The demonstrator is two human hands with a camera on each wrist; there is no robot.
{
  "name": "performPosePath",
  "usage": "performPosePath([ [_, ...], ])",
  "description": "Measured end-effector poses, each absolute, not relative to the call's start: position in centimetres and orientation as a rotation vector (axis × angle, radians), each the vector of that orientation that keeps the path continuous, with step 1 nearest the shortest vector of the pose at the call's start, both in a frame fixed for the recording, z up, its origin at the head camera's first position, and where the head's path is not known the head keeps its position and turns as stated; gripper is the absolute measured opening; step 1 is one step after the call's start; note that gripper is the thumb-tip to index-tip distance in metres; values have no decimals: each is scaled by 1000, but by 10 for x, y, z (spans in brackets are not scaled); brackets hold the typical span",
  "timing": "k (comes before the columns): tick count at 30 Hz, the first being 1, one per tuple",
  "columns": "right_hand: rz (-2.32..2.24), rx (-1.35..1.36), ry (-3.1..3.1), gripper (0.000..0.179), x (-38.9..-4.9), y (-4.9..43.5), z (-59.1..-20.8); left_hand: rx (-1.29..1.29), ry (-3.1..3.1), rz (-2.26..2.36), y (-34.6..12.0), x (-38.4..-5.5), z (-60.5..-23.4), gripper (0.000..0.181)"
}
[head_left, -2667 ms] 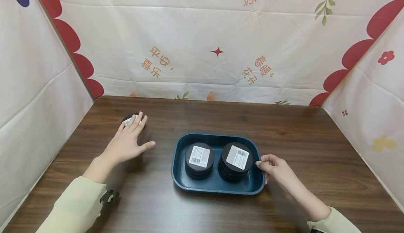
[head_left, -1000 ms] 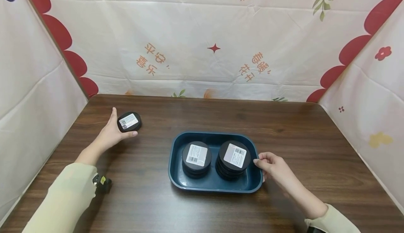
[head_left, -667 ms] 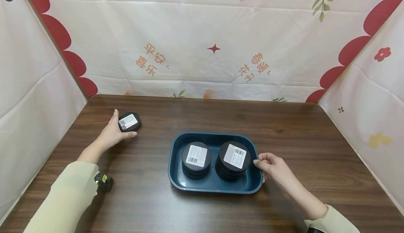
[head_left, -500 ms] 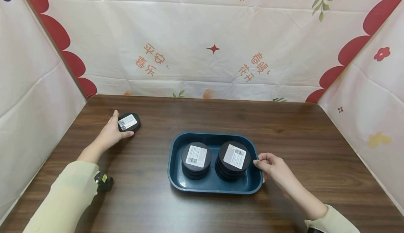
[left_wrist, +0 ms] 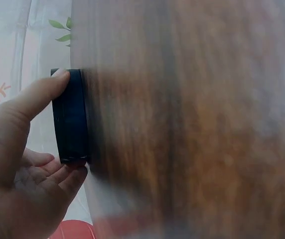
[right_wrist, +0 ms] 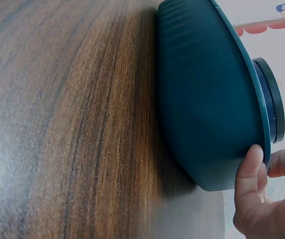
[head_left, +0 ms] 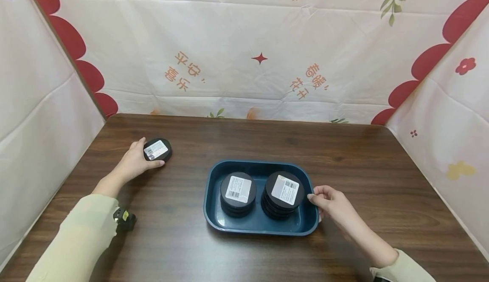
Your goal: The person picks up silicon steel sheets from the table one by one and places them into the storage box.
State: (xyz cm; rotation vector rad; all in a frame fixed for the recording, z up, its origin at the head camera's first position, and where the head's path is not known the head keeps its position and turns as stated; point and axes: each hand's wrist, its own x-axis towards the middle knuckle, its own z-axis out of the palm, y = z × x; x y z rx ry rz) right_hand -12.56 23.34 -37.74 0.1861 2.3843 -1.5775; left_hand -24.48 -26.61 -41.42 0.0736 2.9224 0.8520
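Observation:
My left hand (head_left: 131, 163) is at the table's far left, gripping a thick black disc (head_left: 157, 149) with a white barcode label on top. In the left wrist view the thumb lies on one side of the disc (left_wrist: 71, 117) and the fingers on the other, with its underside at or very near the table. My right hand (head_left: 331, 203) pinches the right rim of a dark blue tray (head_left: 263, 227). The right wrist view shows fingers on both sides of that tray's rim (right_wrist: 258, 112). Inside stand a left stack of black discs (head_left: 237, 210) and a taller right stack (head_left: 276, 210), each topped by a label.
The brown wooden table (head_left: 229, 256) extends around the tray. Beyond its far edge hangs a white printed cloth (head_left: 229, 31), with more white cloth (head_left: 42, 86) along the left and right sides.
Earlier my left hand was spread over the disc with fingers extended. It has since moved to the disc's near left side and grips it. My right hand has stayed on the tray rim.

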Motion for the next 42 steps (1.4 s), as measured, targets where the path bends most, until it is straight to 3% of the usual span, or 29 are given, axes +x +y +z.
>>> performPosePath([
  [22,-1540,187,2427,30,-126,233,-377,91,2975,820,-265,-231,-408,97],
  [42,-1552,163,2412,30,-125,235,-377,176,2966,1022,-237,-216,-401,93],
])
